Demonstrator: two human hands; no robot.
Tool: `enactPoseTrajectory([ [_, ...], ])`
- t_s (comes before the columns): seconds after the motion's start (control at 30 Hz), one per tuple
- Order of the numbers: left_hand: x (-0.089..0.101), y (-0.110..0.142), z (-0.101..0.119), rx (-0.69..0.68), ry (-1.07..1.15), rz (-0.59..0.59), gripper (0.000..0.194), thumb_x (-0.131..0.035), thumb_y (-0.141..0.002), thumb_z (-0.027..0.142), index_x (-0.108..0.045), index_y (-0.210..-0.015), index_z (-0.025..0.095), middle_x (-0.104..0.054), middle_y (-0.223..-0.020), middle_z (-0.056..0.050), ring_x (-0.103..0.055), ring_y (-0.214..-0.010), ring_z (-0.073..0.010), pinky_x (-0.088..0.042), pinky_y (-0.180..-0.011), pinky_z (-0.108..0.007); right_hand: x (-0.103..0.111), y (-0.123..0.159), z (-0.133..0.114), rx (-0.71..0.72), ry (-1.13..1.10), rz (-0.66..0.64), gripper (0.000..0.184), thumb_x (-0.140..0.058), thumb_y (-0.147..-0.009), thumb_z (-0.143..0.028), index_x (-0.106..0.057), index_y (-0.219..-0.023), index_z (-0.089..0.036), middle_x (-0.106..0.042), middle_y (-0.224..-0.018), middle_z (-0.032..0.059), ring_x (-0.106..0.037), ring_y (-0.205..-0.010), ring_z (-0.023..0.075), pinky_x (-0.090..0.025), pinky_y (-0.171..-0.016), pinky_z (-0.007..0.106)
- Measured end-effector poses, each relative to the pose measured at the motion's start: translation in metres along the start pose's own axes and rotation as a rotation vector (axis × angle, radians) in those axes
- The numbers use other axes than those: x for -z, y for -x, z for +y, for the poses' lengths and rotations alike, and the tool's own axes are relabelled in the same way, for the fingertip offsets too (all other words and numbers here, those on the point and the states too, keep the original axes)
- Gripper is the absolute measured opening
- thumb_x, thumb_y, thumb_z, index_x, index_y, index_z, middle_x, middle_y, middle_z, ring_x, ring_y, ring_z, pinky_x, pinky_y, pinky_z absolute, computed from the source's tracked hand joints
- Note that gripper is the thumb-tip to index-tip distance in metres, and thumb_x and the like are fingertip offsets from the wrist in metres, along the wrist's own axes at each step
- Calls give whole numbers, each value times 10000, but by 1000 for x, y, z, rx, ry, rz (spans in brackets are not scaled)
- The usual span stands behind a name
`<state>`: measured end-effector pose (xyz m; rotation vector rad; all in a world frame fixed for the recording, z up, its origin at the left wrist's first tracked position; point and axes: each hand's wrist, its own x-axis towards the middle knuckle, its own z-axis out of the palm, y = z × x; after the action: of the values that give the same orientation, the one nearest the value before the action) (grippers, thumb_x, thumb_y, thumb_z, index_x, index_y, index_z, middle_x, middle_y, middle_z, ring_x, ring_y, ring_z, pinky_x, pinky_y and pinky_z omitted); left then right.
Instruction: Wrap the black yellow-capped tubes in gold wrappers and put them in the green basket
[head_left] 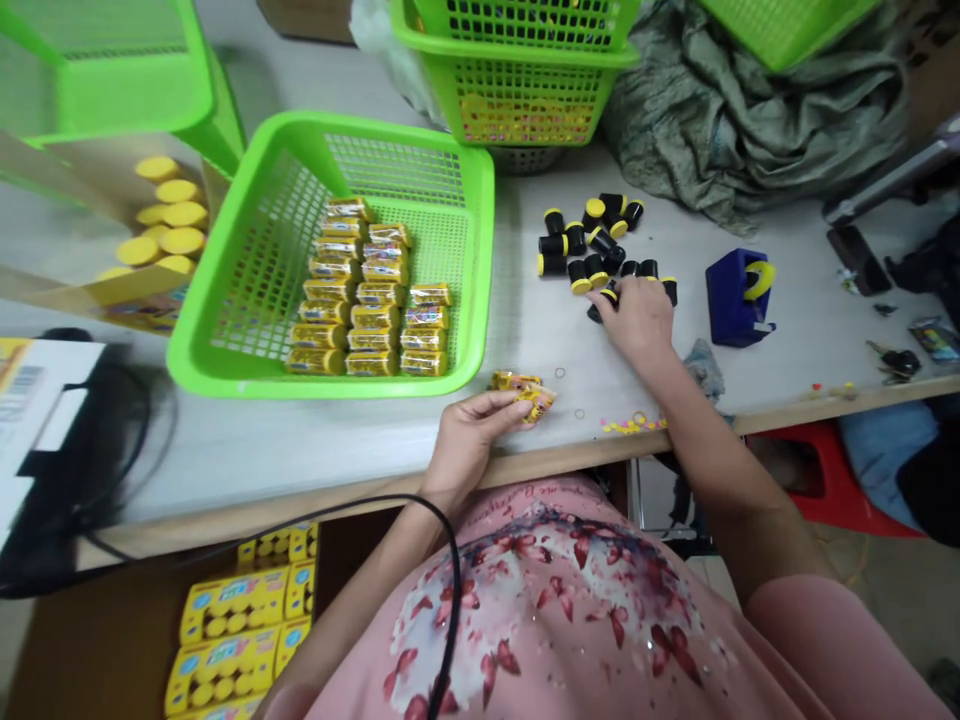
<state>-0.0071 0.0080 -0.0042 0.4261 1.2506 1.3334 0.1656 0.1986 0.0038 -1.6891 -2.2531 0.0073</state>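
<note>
My left hand [471, 432] rests at the table's front edge and pinches a small yellow printed wrapper [535, 399]; another such wrapper [513, 380] lies just behind it. My right hand [634, 312] reaches forward with fingers curled over small black tubes with yellow caps [589, 243], several of which lie scattered on the grey table [525, 330]. Its fingertips close on one black tube [604, 298] at the near edge of the group. To the left, a green mesh basket [247, 300] holds neat rows of yellow wrapped rolls [367, 310].
A blue tape dispenser [739, 295] stands right of the tubes. Stacked green baskets [525, 70] and a crumpled grey-green cloth [750, 110] sit behind. A box of yellow caps [161, 215] is at left. Yellow packs [240, 610] lie below the table. A red stool [832, 480] stands at right.
</note>
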Motion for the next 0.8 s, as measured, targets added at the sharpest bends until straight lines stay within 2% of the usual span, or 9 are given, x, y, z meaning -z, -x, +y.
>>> enactPoseTrajectory([
  [0.1,-2,1,1,48,45,-14,298,-907,-530,351,-795,-746,178,-791,-828,-60,-710,-725,-176,-592,-746,-307,-2,-15,-14,-29,10,-106,343,-684,-839,-349,-623,-1025,-67,-696,-960,231,-616,-999,374,-464,-878,552],
  [0.2,-1,2,1,72,56,-2,296,-914,-503,352,-794,-712,180,-787,-783,-54,-696,-676,-156,-578,-739,-291,7,-9,-22,-62,-190,-176,316,-711,-785,-255,-621,-1049,-104,-703,-892,146,-651,-920,315,-483,-890,535],
  [0.27,1,2,0,75,50,3,279,-921,-483,323,-790,-688,185,-778,-731,-37,-679,-639,-139,-565,-719,-272,18,5,-22,-101,-512,-261,333,-704,-782,-276,-621,-1076,-141,-703,-889,96,-670,-839,252,-526,-861,482],
  [0.37,3,1,-2,60,46,-6,257,-922,-481,287,-790,-682,198,-774,-716,-19,-674,-639,-134,-556,-731,-272,37,33,-23,-172,-1098,-535,386,-715,-776,-392,-628,-1089,-182,-711,-936,59,-683,-761,185,-584,-787,406],
  [0.43,4,0,-4,41,34,-22,248,-917,-498,286,-793,-694,201,-780,-743,-23,-681,-661,-144,-556,-763,-291,46,49,-25,-210,-1333,-679,395,-748,-746,-439,-657,-1037,-188,-720,-949,51,-682,-750,165,-597,-770,382],
  [0.5,3,0,-5,32,11,-31,248,-910,-511,293,-796,-710,199,-783,-765,-31,-685,-675,-156,-556,-785,-313,49,59,-26,-235,-1414,-722,374,-774,-727,-444,-689,-985,-187,-727,-929,43,-670,-751,149,-595,-768,358],
  [0.63,2,1,-4,35,6,-22,252,-908,-506,297,-795,-711,203,-783,-764,-25,-682,-674,-154,-550,-794,-313,45,65,-27,-236,-1405,-740,344,-793,-717,-428,-731,-960,-193,-736,-907,31,-653,-775,136,-582,-761,316],
  [0.8,1,1,-2,44,55,-29,261,-906,-521,301,-795,-732,195,-782,-760,-37,-675,-655,-143,-540,-747,-291,38,67,-27,-206,-1370,-734,322,-797,-720,-415,-732,-963,-213,-738,-952,22,-674,-859,152,-590,-819,334],
])
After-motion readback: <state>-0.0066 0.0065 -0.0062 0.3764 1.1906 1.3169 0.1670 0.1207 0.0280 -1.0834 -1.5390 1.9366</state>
